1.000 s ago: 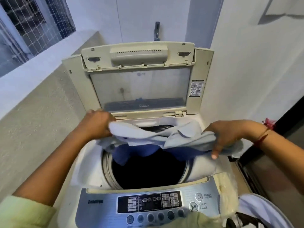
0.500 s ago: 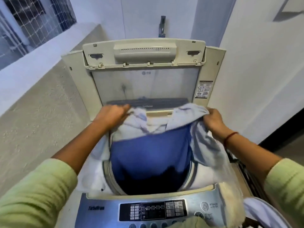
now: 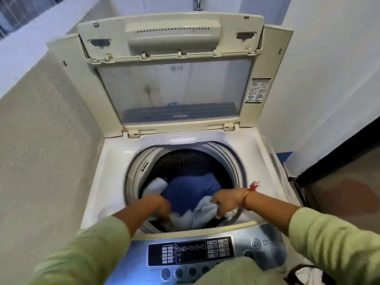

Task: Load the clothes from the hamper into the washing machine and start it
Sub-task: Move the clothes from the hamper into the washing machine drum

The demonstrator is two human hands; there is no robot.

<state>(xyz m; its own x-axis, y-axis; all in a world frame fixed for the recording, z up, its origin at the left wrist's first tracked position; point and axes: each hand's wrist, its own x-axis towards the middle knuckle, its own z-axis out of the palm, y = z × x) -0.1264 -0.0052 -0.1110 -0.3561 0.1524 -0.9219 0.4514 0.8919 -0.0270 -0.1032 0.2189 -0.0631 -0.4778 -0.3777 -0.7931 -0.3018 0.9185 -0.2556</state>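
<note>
A top-loading washing machine (image 3: 107, 167) stands in front of me with its lid (image 3: 174, 64) folded up against the wall. A blue and pale grey garment (image 3: 191, 194) lies down in the drum (image 3: 185, 159). My left hand (image 3: 158, 204) is inside the drum opening and grips the garment's pale left part. My right hand (image 3: 226, 200) grips the pale right part at the drum's near rim. The silver control panel (image 3: 191, 251) with its power button (image 3: 256, 243) is at the near edge. A corner of the hamper (image 3: 306, 273) with white cloth shows at the bottom right.
A rough plaster wall (image 3: 41, 140) runs close along the left of the machine. A white wall (image 3: 329, 79) and a dark door frame (image 3: 337, 153) close in on the right. A tap (image 3: 197, 3) sticks out of the back wall above the lid.
Both hands have come down from the height of the lid hinge into the drum, and the garment has dropped with them from over the opening into the tub. The camera has tilted downward.
</note>
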